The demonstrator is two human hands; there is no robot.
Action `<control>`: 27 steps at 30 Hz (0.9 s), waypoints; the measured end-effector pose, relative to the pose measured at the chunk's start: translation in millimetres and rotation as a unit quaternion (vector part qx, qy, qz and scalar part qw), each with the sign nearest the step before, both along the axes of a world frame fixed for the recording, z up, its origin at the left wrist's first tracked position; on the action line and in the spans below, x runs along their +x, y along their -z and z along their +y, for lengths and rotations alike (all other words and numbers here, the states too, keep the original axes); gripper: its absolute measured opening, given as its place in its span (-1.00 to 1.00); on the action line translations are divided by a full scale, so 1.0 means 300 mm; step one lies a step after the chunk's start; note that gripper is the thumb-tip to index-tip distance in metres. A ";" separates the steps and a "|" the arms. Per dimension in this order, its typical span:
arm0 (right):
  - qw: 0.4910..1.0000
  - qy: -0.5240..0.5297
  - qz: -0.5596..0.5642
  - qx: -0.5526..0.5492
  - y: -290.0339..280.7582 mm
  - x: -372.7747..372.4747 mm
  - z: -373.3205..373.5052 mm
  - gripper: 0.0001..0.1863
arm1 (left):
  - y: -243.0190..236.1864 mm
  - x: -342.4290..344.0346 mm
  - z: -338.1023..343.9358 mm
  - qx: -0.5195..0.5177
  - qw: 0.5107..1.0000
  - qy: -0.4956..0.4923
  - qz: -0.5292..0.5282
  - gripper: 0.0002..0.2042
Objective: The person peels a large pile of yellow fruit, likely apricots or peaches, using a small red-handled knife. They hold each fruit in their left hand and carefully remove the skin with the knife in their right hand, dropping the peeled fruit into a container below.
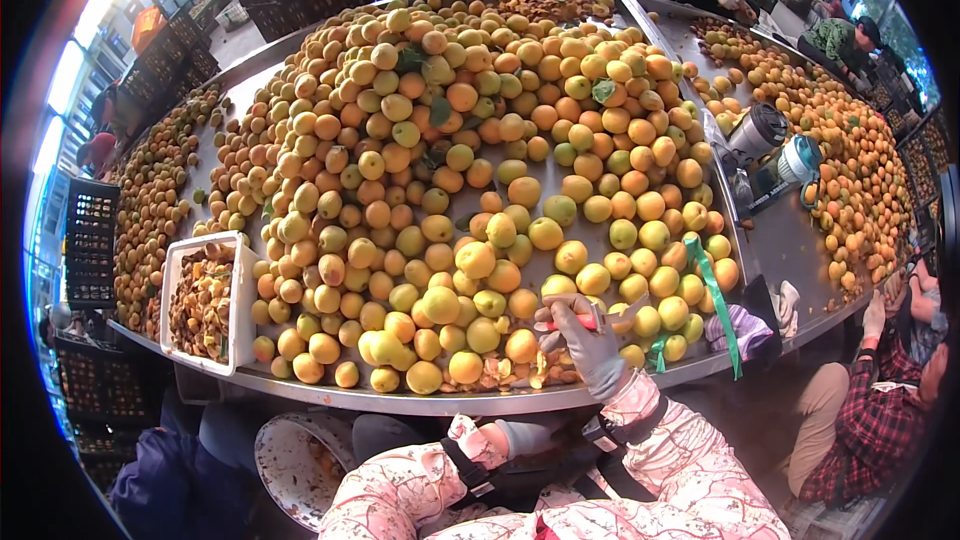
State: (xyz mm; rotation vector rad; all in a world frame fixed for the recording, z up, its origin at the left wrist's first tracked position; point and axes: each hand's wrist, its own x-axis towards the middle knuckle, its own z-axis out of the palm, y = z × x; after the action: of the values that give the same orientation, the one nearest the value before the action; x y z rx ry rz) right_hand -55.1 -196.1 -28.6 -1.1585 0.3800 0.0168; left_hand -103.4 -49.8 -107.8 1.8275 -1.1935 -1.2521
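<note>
Gripping red-handled knife [580, 318], right hand [592, 348] | table rim [420, 402] beside | left hand [520, 438] below rim, grip unclear

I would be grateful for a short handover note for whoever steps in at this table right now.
Right hand: gloved, over the table's near edge, gripping a red-handled tool among the apricots.
Left hand: low, below the table rim; whether it holds anything cannot be told.
Things: whole apricots heaped across the metal table; a white tray of cut pieces at the left; a round basin below the rim.
Done: the tray is partly filled; scraps lie by the right hand.
Left: most of the heap is whole.
</note>
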 end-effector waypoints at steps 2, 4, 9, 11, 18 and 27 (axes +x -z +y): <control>1.000 -0.019 0.010 -0.007 0.008 0.002 0.007 -0.72 | -0.028 0.029 -0.010 0.083 0.989 -0.017 0.118 -0.61; 0.999 -0.030 0.010 -0.021 0.018 0.009 0.009 -0.73 | 0.007 0.019 0.011 0.031 0.999 0.008 -0.015 -0.61; 0.999 -0.034 0.010 -0.018 0.025 0.009 0.014 -0.73 | 0.039 -0.006 0.022 0.024 0.985 0.061 -0.159 -0.60; 0.999 -0.034 0.009 -0.014 0.012 0.013 0.020 -0.73 | 0.041 -0.007 0.020 0.034 0.986 0.072 -0.145 -0.58; 0.999 -0.032 0.016 -0.011 0.009 0.006 0.009 -0.72 | 0.073 -0.016 0.011 -0.027 0.982 0.055 -0.176 -0.58; 0.999 0.010 -0.012 0.030 0.026 0.018 0.006 -0.71 | 0.020 -0.016 -0.001 -0.054 0.995 -0.049 -0.062 -0.57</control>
State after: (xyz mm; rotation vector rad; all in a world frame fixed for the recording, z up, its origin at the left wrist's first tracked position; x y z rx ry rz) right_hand -49.6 -194.4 -36.4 -1.0941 0.3674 -0.0037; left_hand -108.1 -50.2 -113.8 1.8832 -1.1975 -1.0128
